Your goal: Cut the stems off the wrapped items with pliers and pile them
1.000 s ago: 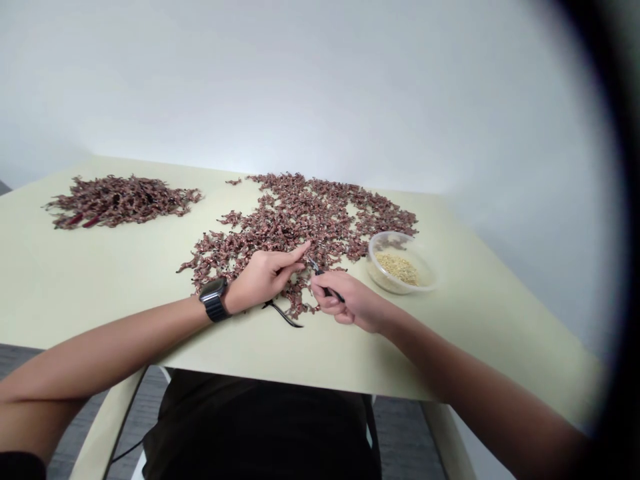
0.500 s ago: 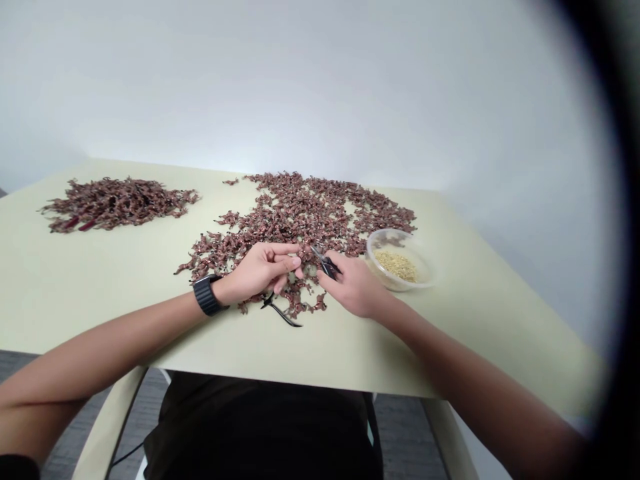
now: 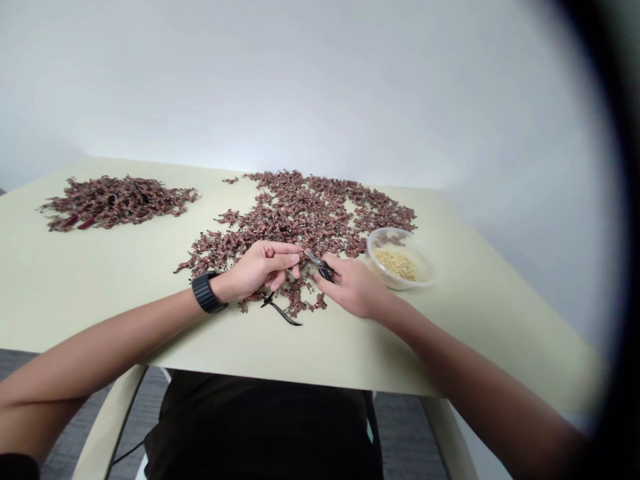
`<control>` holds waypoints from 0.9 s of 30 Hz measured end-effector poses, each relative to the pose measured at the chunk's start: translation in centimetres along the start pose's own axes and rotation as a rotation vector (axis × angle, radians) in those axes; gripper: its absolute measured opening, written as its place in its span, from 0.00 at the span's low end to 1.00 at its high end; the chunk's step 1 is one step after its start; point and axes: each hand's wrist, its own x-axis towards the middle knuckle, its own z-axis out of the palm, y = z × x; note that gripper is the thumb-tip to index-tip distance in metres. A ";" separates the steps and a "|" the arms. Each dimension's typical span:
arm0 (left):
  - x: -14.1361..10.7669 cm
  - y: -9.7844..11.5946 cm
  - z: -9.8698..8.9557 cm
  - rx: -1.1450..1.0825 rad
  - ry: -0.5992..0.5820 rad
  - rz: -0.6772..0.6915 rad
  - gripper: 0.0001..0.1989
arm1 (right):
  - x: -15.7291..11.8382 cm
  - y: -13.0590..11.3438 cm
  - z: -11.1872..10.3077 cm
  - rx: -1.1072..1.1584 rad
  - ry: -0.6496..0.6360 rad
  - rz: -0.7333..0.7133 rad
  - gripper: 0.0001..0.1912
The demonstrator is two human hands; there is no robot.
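My right hand (image 3: 353,287) is closed round small pliers (image 3: 323,268) with dark handles, their metal jaws pointing left. The jaw tips reach the fingertips of my left hand (image 3: 265,267), which are pinched together. Whatever lies in that pinch is too small to make out. Beneath and behind both hands spreads a wide heap of small brown figure-like pieces (image 3: 300,213). A second tool (image 3: 283,312) with a curved dark handle lies on the table just below my left hand, its head partly among the pieces.
A clear plastic bowl (image 3: 427,283) with tiny gold-coloured bits stands right of the heap. Another pile of brown pieces (image 3: 120,203) lies at the far left, with dark red strips at its front. The pale yellow table (image 3: 300,353) meets a white wall at the back.
The pliers in my right hand have moved slightly left, and their tips now meet my left fingertips. My left hand has hardly moved.
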 end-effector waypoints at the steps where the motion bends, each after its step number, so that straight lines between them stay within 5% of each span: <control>1: 0.0 0.0 0.0 0.009 0.000 0.002 0.19 | 0.0 0.0 -0.1 0.004 -0.002 0.004 0.12; 11: -0.9 -0.4 1.2 0.475 0.107 0.222 0.23 | -0.3 -1.6 0.4 0.511 -0.229 0.064 0.15; 14: -0.7 -0.5 1.2 0.451 0.165 0.216 0.26 | -0.3 -1.7 0.8 0.539 -0.250 0.042 0.15; 19: 0.2 -0.6 0.5 0.222 0.222 0.159 0.34 | -0.1 -1.2 0.5 0.387 -0.097 0.057 0.14; 23: 0.4 -0.6 0.2 0.156 0.188 0.133 0.29 | 0.1 -0.6 0.2 0.049 0.113 0.053 0.14; 27: 0.1 -0.3 0.4 0.140 0.130 0.098 0.26 | 0.1 -0.3 0.3 -0.133 0.182 0.047 0.16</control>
